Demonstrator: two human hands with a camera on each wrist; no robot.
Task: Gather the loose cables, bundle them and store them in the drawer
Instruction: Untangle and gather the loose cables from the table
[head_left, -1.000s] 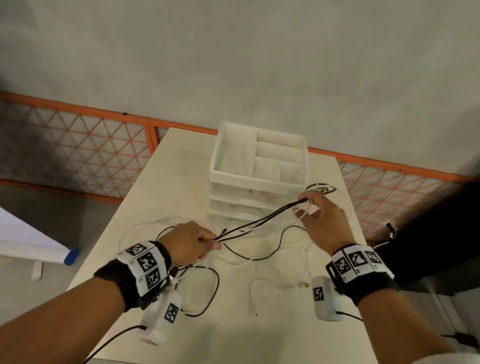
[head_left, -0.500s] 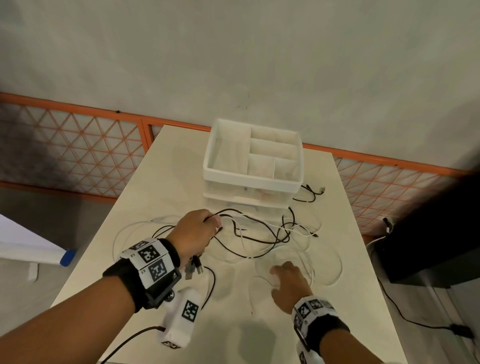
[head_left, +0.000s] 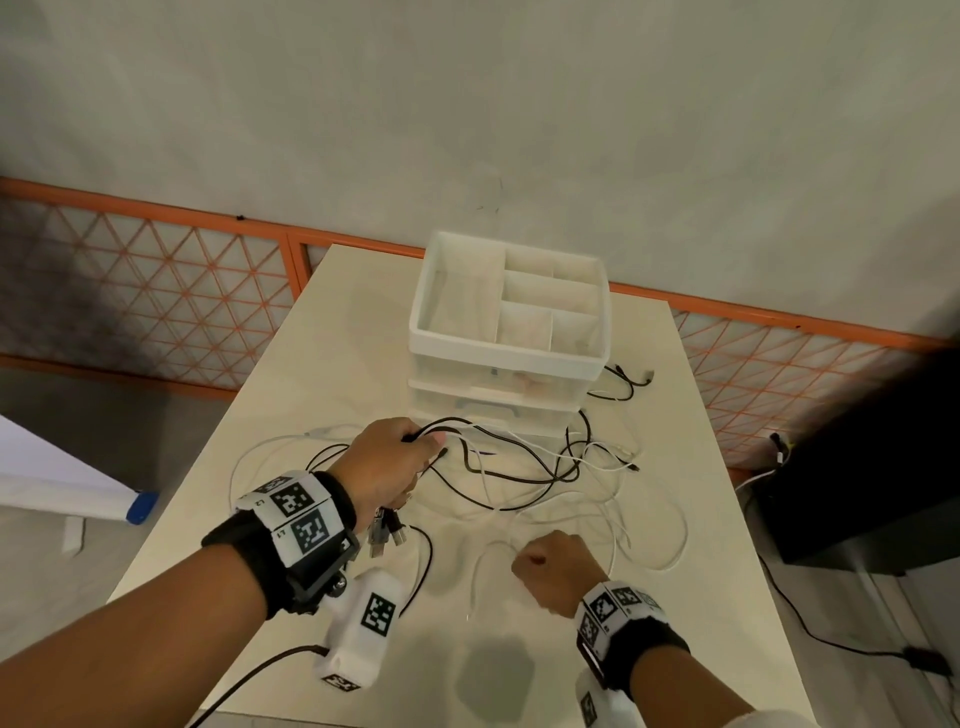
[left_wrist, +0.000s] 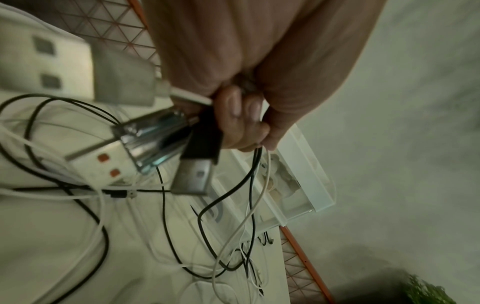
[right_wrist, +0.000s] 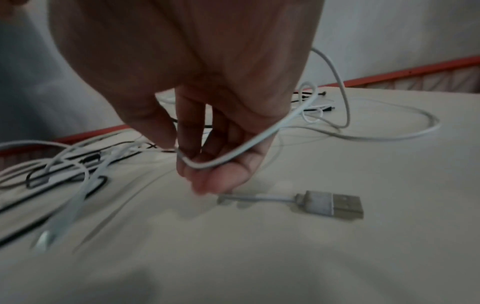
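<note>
My left hand (head_left: 410, 449) grips a bunch of black and white cables (head_left: 524, 475) in front of the white drawer unit (head_left: 506, 356). Their USB plugs (head_left: 385, 532) hang below the fist. In the left wrist view the fingers (left_wrist: 240, 123) curl tightly round the cords, with the plugs (left_wrist: 155, 144) sticking out. The slack lengths trail over the table to the drawer unit's foot. Nearer the front edge, my right hand (head_left: 553, 569) has its fingers curled round a loop of white cable (right_wrist: 259, 135). That cable's USB plug (right_wrist: 330, 203) lies flat on the table beside the hand.
A separate black cable (head_left: 623, 382) lies to the right of the drawer unit. The unit's top tray (head_left: 550, 299) is divided into compartments. An orange mesh fence (head_left: 156, 291) runs behind the table. A black box (head_left: 872, 467) stands on the floor at right.
My right hand let go of the cable ends near the drawer unit, came down to the near side of the table and took a white cable. The taut cables fell slack.
</note>
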